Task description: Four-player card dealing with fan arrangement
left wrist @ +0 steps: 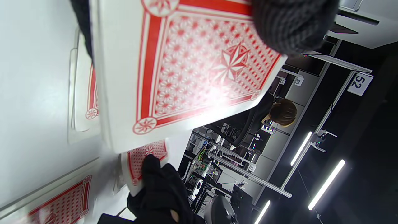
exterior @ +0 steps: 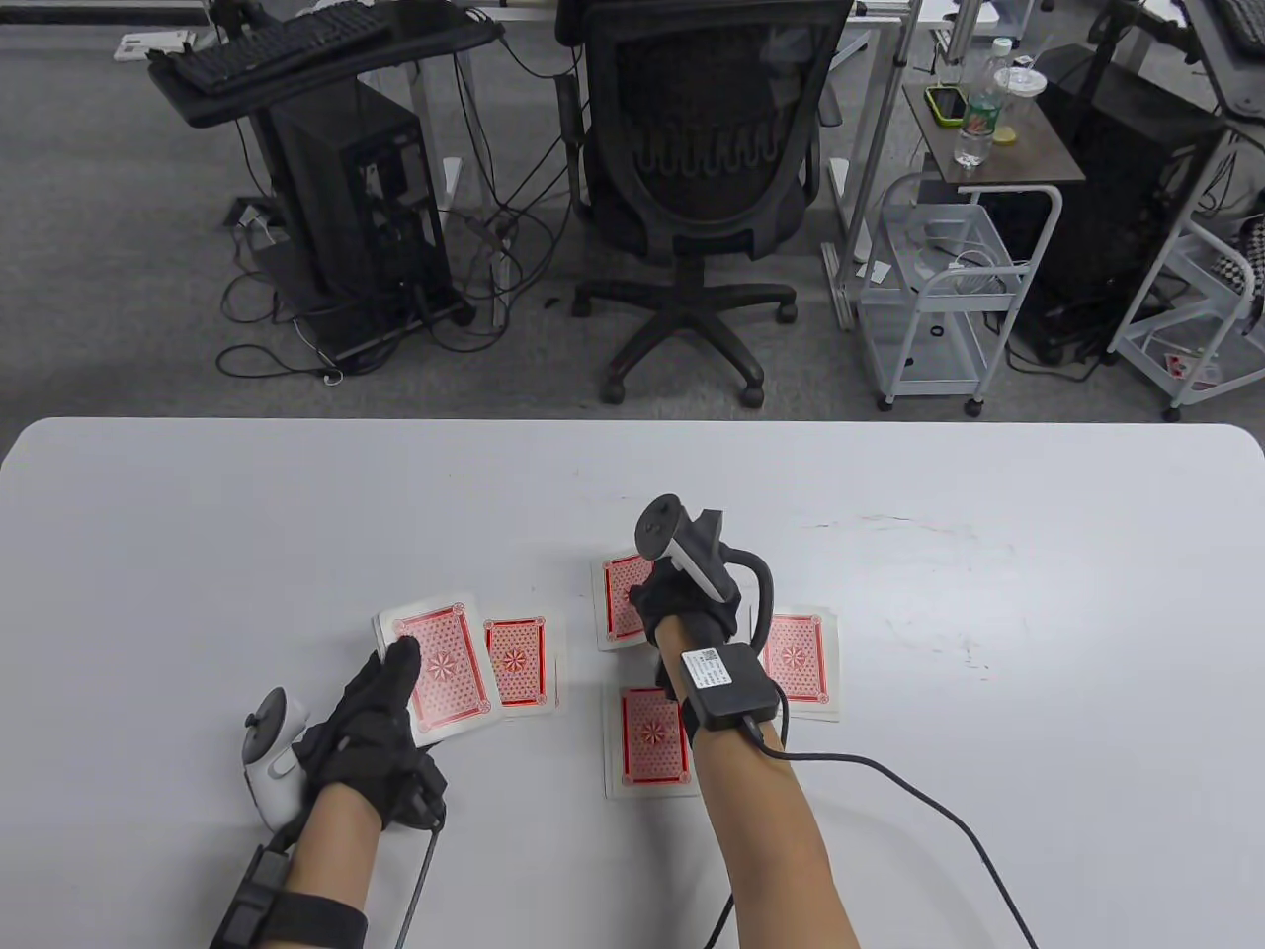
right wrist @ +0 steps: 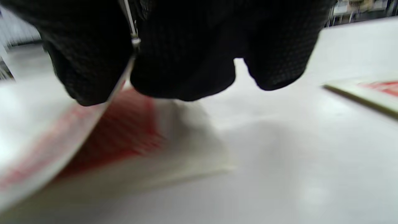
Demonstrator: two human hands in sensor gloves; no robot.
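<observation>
Cards dealt into four piles on a white table (exterior: 198, 514).

The deck (exterior: 440, 664) is gripped in the left hand (exterior: 371, 722), thumb on top; a card (right wrist: 46, 155) is pinched by the right hand (exterior: 682, 608) over the far pile (exterior: 618, 603).

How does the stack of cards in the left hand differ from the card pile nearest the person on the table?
The stack is held by the left hand, fingers on its back; the nearest pile lies free on the table, untouched. The stack is tilted and looks larger in the table view; the pile lies flat and nearly straight. Both show the same red star-patterned backs, face down.
</observation>
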